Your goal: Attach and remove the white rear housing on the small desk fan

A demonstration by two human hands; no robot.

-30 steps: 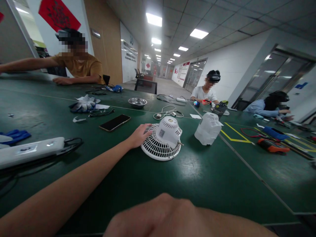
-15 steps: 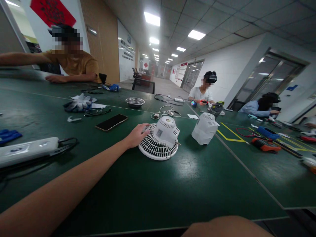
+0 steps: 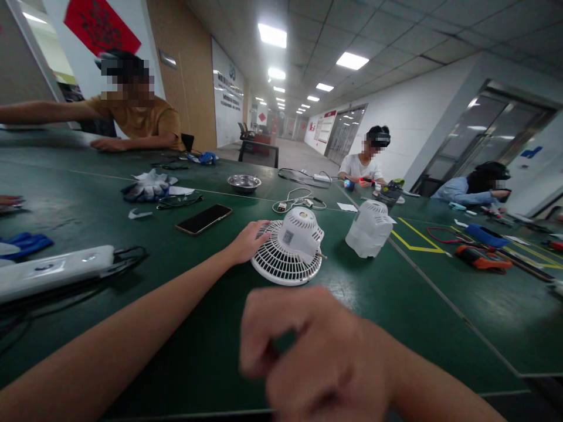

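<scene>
A white fan head [image 3: 301,234] lies grille-down on the green table, its rounded motor housing pointing up. My left hand [image 3: 250,241] holds the left rim of the grille, with fingers resting over the bars. Close to the camera, in front of the fan, is my right hand [image 3: 308,351], blurred and raised above the table. Its fingers are curled round, and table shows through a gap between them; whether anything small is in them is hidden. A white plastic housing [image 3: 369,230] stands upright to the right of the fan.
A phone [image 3: 204,219], a metal bowl [image 3: 244,184] and a white cable [image 3: 299,202] lie beyond my left arm. A white power strip [image 3: 57,272] is at left. An orange multimeter [image 3: 482,258] is at right. Several people sit around the table.
My right hand has risen from the bottom edge into view before the fan, fingers curled. My left hand keeps its place on the grille. The view has shifted slightly.
</scene>
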